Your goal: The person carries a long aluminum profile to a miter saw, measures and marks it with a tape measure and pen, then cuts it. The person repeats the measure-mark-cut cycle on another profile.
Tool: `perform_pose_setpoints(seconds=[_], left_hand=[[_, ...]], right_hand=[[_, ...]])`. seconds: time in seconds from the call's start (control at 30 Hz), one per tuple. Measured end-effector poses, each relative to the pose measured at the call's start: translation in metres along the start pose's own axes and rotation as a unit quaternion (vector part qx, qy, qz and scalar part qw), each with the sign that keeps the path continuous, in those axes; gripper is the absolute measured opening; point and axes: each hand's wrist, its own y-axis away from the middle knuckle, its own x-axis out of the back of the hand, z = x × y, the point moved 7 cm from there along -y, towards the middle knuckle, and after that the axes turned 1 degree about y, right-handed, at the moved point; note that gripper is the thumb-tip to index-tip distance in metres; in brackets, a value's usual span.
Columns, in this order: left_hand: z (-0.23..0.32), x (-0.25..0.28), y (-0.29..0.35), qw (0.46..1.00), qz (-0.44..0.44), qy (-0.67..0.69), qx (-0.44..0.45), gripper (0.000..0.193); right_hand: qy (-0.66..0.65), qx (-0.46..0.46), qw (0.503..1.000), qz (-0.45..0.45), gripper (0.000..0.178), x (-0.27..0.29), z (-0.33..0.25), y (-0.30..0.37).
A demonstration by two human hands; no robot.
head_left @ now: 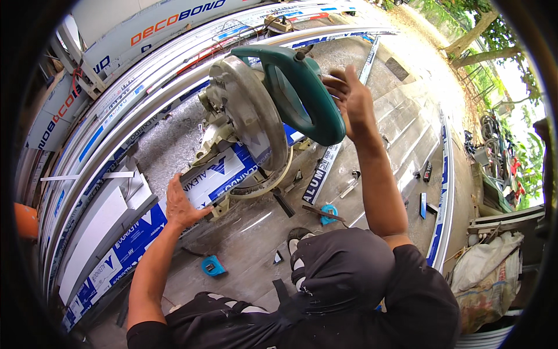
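A mitre saw with a green D-shaped handle [325,119] and a round, dusty blade guard [247,110] stands in front of me. Across its base lies a long aluminium profile [125,250] wrapped in blue-and-white film. My left hand [185,203] grips this profile left of the blade, thumb on the near side and fingers over the far side. Just right of the saw handle, my right hand [353,102] is raised with its fingers apart, not wrapped round the handle. Whether its fingertips touch the handle I cannot tell.
Two blue tape measures [213,266] lie on the floor among offcuts [283,203]. Long profiles [110,125] are stacked at left; another film-covered length [443,192] runs along the right. A white sack [487,273] sits at far right. My knee [343,264] is close below the saw.
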Motion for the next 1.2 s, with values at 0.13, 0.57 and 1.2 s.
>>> perform_pose_setpoints(seconds=[0.13, 0.57, 1.2], left_hand=[[0.000, -0.001, 0.000, 1.000, -0.004, -0.013, 0.000, 0.123], [0.001, -0.002, 0.001, 1.000, -0.012, -0.006, 0.007, 0.126], [0.005, 0.003, 0.002, 1.000, -0.003, -0.006, 0.002, 0.124]], right_hand=[[0.060, -0.241, 0.939, 0.239, 0.028, 0.079, 0.135, 0.014], [-0.287, -0.190, 0.896, 0.278, 0.037, 0.101, 0.237, 0.023], [-0.032, -0.087, 0.975, 0.202, 0.020, 0.235, 0.148, -0.012]])
